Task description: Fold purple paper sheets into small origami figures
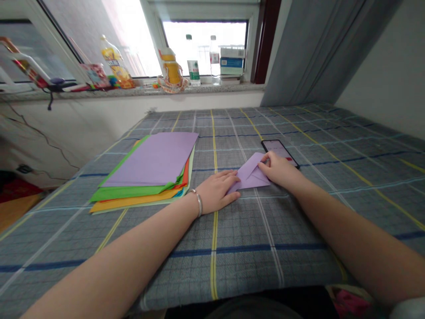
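A folded piece of purple paper [249, 173] lies on the plaid cloth between my hands. My left hand [217, 190], with a silver bangle at the wrist, rests flat with fingers stretched out over the paper's left end. At the paper's upper right, my right hand [277, 168] pinches a folded flap between thumb and fingertips. Just behind that hand lies a phone [282, 150] with its screen lit, partly covered by the hand. Left of my left hand sits a stack of coloured paper [151, 159], purple on top, with green, orange, red and other sheets showing beneath.
The plaid cloth [239, 230] covers the whole surface. Along the windowsill [212, 90] stand a yellow cup [171, 71], clear bottles [194, 66], a juice bottle [116, 62] and stacked boxes [231, 62]. A grey curtain [308, 53] hangs at the right; cables [40, 133] run down the left wall.
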`<state>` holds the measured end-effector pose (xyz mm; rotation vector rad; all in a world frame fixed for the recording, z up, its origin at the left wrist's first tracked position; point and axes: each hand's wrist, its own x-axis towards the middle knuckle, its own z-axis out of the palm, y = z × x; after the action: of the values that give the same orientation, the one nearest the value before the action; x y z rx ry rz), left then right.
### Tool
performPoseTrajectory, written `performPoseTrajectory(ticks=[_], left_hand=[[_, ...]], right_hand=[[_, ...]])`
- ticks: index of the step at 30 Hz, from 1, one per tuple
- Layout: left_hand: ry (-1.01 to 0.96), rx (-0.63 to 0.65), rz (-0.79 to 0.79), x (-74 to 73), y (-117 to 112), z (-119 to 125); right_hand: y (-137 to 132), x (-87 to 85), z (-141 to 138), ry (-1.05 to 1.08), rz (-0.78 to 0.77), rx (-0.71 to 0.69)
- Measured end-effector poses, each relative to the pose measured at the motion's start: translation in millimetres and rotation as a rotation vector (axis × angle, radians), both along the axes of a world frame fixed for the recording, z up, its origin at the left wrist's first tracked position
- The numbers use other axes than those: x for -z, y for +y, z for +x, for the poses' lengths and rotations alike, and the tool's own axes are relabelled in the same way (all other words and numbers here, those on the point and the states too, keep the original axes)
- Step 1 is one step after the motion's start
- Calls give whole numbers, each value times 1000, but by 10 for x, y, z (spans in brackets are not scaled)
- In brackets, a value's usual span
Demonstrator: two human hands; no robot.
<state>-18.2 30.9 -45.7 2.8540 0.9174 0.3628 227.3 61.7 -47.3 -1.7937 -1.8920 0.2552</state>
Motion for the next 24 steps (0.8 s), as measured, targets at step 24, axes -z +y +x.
performPoseTrajectory(ticks=[24], left_hand=[[-495,-398,-133,9,74,-9]], right_hand=[[-45,157,-267,373,-59,-345]])
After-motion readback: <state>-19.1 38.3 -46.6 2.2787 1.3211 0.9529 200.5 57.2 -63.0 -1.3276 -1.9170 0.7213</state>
